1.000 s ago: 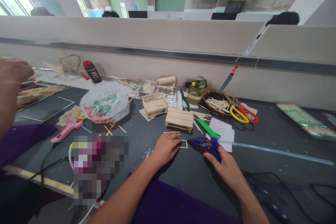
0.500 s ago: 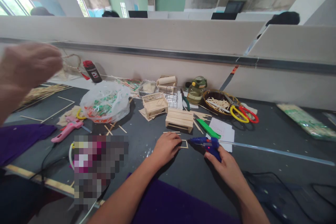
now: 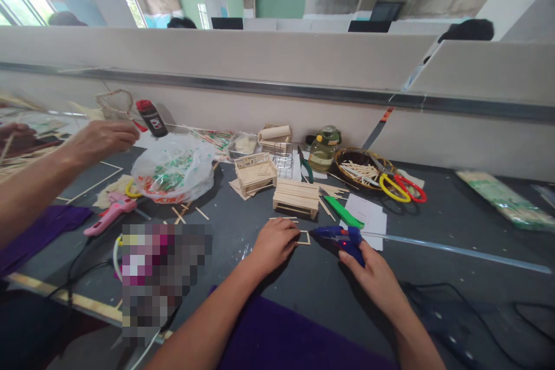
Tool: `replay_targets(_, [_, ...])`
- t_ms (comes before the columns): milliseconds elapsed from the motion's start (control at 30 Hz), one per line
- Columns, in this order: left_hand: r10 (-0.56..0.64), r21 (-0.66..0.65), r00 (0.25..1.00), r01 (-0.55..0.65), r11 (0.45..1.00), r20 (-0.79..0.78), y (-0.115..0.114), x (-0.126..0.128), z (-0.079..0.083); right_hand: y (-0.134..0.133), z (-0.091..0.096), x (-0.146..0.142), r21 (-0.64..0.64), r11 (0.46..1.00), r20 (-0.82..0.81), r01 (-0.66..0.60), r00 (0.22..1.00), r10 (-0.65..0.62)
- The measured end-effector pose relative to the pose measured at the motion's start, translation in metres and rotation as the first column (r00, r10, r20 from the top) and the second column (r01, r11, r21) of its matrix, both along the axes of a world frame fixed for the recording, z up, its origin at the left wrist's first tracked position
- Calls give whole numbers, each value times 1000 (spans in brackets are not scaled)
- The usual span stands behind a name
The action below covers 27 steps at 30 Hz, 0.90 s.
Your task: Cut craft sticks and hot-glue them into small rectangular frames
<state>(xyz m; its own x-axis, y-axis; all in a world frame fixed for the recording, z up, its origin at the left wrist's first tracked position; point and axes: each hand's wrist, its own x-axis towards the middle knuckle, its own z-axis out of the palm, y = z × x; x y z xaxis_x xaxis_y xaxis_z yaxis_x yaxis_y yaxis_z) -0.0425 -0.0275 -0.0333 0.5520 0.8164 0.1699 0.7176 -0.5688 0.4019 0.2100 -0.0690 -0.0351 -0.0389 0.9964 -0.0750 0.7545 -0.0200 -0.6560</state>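
Head view: my left hand [image 3: 275, 241] covers part of the small stick frame [image 3: 309, 237], which shows at its three o'clock; my fingers [image 3: 289, 232] lie close together, and whether they pinch it I cannot tell. At four o'clock from the frame, my right hand [image 3: 373, 273] grips the blue hot-glue gun [image 3: 336, 234], its front end just beside the frame's corner. A clear glue stick [image 3: 455, 250] runs toward three o'clock. The slatted stick model [image 3: 295, 195] stands at the frame's twelve.
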Motion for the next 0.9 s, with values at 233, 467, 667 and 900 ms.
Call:
replay_targets(233, [4, -11, 1000, -4, 1000, -6, 0, 0, 0, 1, -5, 2, 7, 1000, -20, 0, 1000, 0])
replay_targets(467, [-4, -7, 1000, 4, 1000, -2, 0, 0, 1, 1, -3, 1, -3, 1000, -22, 10, 1000, -10])
replay_targets(667, [6, 0, 1000, -6, 1000, -12, 0, 0, 0, 0, -2, 1, 9, 1000, -39, 13, 999, -12])
replay_targets(900, [-2, 4, 1000, 2, 1000, -9, 0, -1, -1, 1, -4, 3, 31, 999, -44, 12, 999, -11])
